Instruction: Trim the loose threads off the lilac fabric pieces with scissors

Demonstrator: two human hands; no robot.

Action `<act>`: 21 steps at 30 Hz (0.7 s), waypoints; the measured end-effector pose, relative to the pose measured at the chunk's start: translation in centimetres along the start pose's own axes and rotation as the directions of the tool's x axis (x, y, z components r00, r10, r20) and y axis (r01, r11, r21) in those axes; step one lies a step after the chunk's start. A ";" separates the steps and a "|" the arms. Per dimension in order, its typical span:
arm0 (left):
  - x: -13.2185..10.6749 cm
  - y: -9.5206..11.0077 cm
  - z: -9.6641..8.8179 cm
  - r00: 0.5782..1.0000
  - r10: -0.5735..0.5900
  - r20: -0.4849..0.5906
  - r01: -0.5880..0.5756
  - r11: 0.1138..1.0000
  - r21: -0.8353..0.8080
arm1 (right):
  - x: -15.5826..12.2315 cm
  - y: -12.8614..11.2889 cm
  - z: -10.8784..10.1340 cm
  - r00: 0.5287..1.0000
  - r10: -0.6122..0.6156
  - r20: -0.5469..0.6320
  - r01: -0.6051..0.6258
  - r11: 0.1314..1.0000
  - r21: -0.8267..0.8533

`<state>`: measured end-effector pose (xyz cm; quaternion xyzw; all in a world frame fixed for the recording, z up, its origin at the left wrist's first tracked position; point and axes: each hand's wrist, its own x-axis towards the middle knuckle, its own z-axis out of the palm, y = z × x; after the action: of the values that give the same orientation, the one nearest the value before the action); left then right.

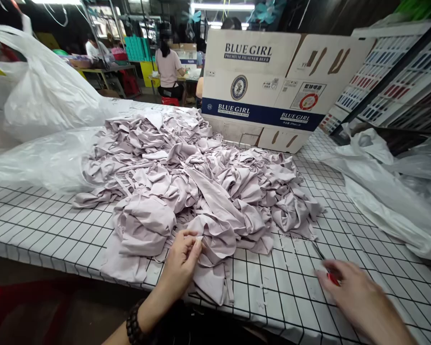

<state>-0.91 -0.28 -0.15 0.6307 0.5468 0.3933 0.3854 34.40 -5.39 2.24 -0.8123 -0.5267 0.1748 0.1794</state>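
Observation:
A heap of pale mauve fabric pieces (215, 191), crumpled and with narrow straps, spreads over the table. At its near edge my left hand (181, 261) is closed, thumb and fingertips pinching the edge of a mauve fabric piece (215, 242). Part of that piece hangs toward the table's front edge. To the right, my right hand (359, 292), slightly smeared by motion, has its fingers around the red handle of a pair of scissors (320, 251). The dark, narrow blades point away from me toward the heap; the palm hides most of the handle.
The table (294, 292) has a white cloth with black grid lines and small scraps on it. Behind the heap stands a large carton (251, 72). Translucent plastic bags (46, 96) lie left, with another white bag (384, 191) right. Farther back, a person (169, 67) sits at another table.

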 end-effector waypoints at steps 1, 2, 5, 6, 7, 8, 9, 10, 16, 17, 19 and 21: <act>0.0 -0.5 0.1 0.998 0.012 -0.055 -0.008 0.998 0.059 | -0.9 -3.2 1.5 0.998 -0.047 0.038 0.047 0.999 0.006; 0.0 -0.9 0.2 0.995 0.023 -0.099 -0.013 0.995 0.098 | -1.8 -6.6 3.3 0.986 -0.123 0.115 0.119 0.992 0.035; 0.0 -2.1 0.7 0.993 -0.019 -0.115 0.027 0.997 0.066 | -3.8 -15.1 9.2 0.834 -0.389 0.390 0.382 0.919 0.100; 0.1 -2.4 0.7 0.995 -0.055 -0.088 0.058 0.998 0.027 | -4.0 -16.9 10.7 0.804 -0.427 0.414 0.418 0.901 0.118; 0.1 -2.7 0.6 0.995 -0.090 -0.049 0.089 0.996 -0.025 | -3.9 -18.1 11.8 0.778 -0.456 0.432 0.446 0.885 0.131; 0.1 -2.8 0.4 0.993 -0.115 0.000 0.115 0.990 -0.081 | -3.6 -18.8 12.4 0.765 -0.477 0.433 0.464 0.874 0.143; 0.1 -2.9 0.1 0.991 -0.125 0.054 0.132 0.982 -0.138 | -3.3 -19.1 12.6 0.756 -0.499 0.425 0.482 0.862 0.155; 0.0 -2.8 -0.2 0.987 -0.121 0.109 0.141 0.971 -0.193 | -3.0 -19.1 12.4 0.743 -0.522 0.418 0.501 0.849 0.169; -3.2 0.4 -2.1 0.976 -0.020 0.215 0.087 0.948 -0.308 | -5.1 -17.9 8.5 0.725 -0.576 0.377 0.513 0.817 0.263; -4.0 1.2 -2.5 0.977 0.037 0.209 0.027 0.955 -0.295 | -5.8 -17.8 8.0 0.696 -0.587 0.413 0.489 0.809 0.327; -5.5 2.4 -3.3 0.956 0.183 0.230 -0.112 0.950 -0.292 | -6.9 -17.4 6.8 0.624 -0.588 0.514 0.374 0.803 0.464; -6.1 2.9 -4.4 0.920 0.307 0.245 -0.211 0.912 -0.353 | -7.2 -16.9 5.1 0.609 -0.537 0.583 0.187 0.812 0.553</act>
<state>-4.34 -6.42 3.79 0.6789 0.3228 0.4261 0.5033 15.80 -5.02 6.55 -0.4872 -0.6575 0.5492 0.1696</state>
